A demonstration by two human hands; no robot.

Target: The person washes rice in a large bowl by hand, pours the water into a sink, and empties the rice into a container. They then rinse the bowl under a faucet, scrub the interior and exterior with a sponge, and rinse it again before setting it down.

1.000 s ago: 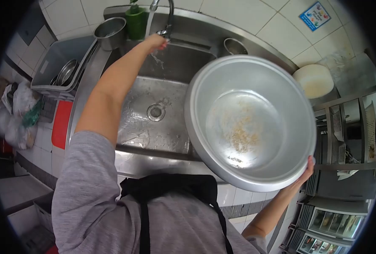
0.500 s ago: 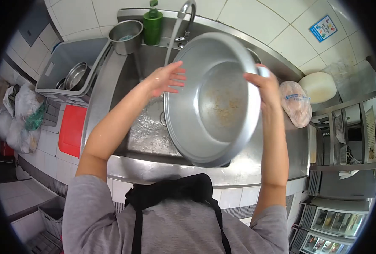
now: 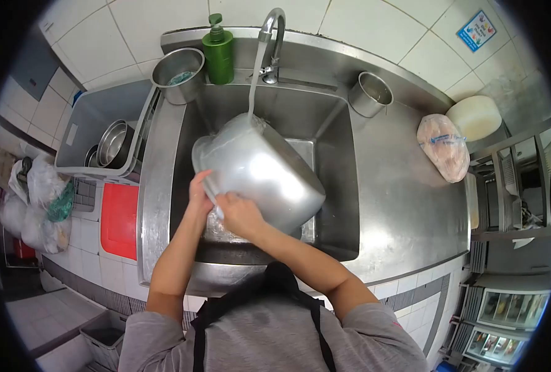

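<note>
A large silver metal pot [image 3: 269, 170] lies tipped on its side in the sink [image 3: 340, 186], its outer wall and base facing up and its inside hidden. My right hand [image 3: 241, 214] is closed around a handle at the pot's rim. Beside it, my left hand [image 3: 199, 193] grips the rim at the lower left. Water from the curved faucet [image 3: 274, 43] runs down onto the pot's upper side.
A green pump bottle [image 3: 218, 57] and a metal container [image 3: 181, 77] stand at the back left. Another metal container [image 3: 371, 95] sits right of the sink, with a bagged item [image 3: 443, 147] farther right. On the left, a grey crate [image 3: 99, 105] holds metal pots.
The pot has moved left and down into the sink and turned, so its outside now faces up. My left hand, earlier spread apart from it, now holds the rim.
</note>
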